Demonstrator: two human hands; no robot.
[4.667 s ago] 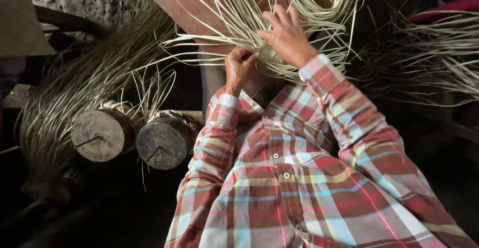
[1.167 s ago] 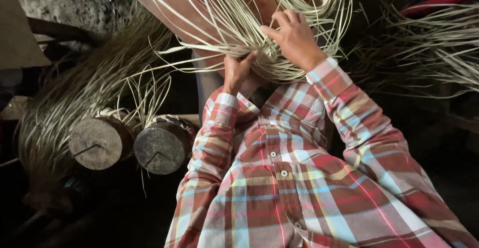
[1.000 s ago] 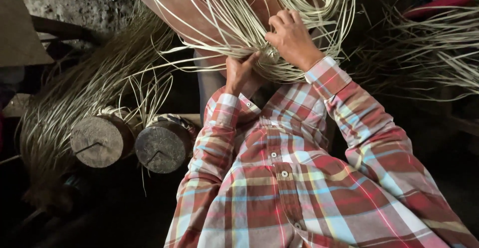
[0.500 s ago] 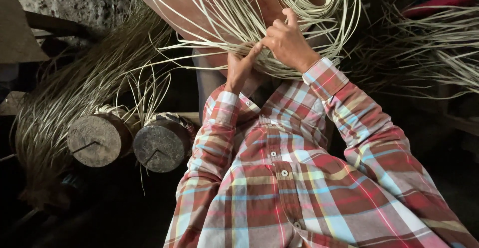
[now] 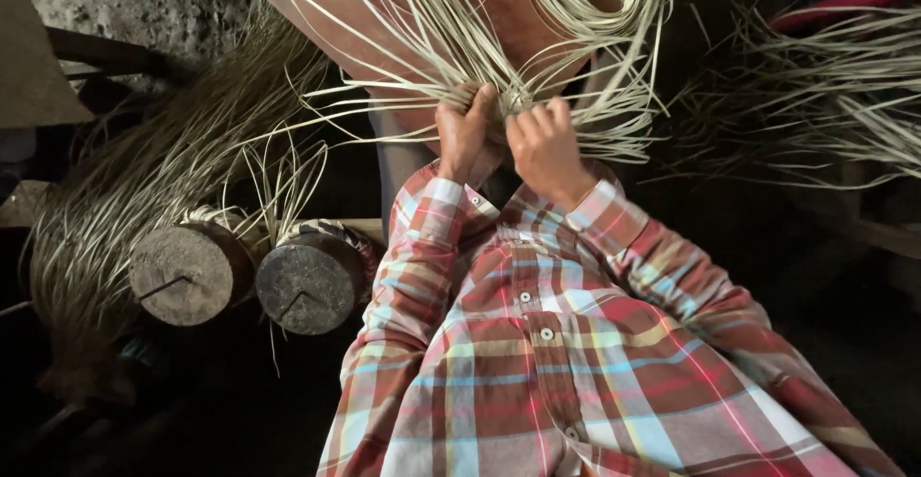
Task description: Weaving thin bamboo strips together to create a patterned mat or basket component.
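Dim workshop floor, dark underfoot. Nearest: plaid shirt [image 5: 576, 362] sleeves, raised. Left hand [image 5: 463, 136] and right hand [image 5: 545, 149] both clenched side by side on a bunch of pale cane strips [image 5: 518, 103], touching a reddish-brown board [image 5: 365, 26]. Left: two log rounds [image 5: 245, 275]. Farther: loose strip bundles [image 5: 163, 160] fanned out.

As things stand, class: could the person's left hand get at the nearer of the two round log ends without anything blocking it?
Probably yes. The left hand is gripping the pale strips beside the right hand, so it must let go first. The log end lies down on its side, with only a few loose strips between.
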